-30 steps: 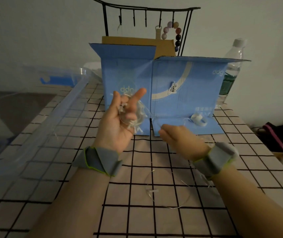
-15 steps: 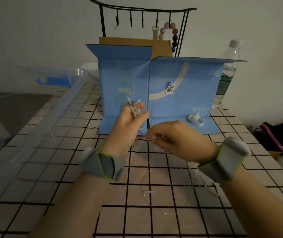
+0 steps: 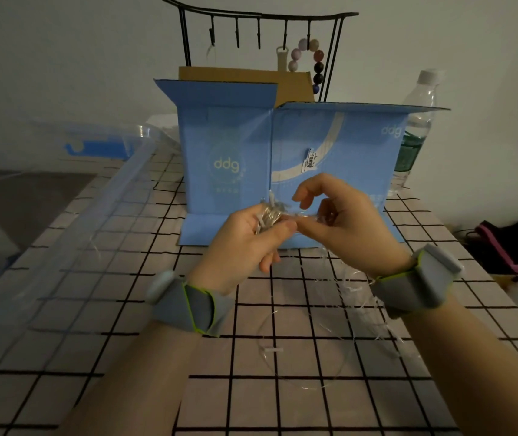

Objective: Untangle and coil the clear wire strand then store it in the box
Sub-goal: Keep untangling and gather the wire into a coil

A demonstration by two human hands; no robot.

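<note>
Material: clear plastic-like filament, thin and glossy; I judge it very light, springy and slippery, so it will try to unwind the moment it is let go.
Head view, coil: the wound part of the clear wire strand (image 3: 270, 215) sits bunched above the table, between the two hands, in front of the blue cardboard box (image 3: 339, 146).
Head view, left hand (image 3: 245, 243): fingers curled round the bundle, thumb pressing it from the near side; a firm hold.
Head view, right hand (image 3: 342, 221): thumb and a finger pinch the strand just beside the bundle, the index finger lifted and bent above.
Head view, loose tail: the rest of the strand trails down under the right wrist and lies in a wide loop on the checked tablecloth (image 3: 125, 278), with small white tabs along it.
Where to hold: judged best across the whole bundle, so no turn springs free, feeding slack with the other hand.
Fragility: likely kinks if pulled hard at a snag.
Storage: a clear plastic bin (image 3: 119, 196) stands left; which box is meant, I cannot tell.
</note>
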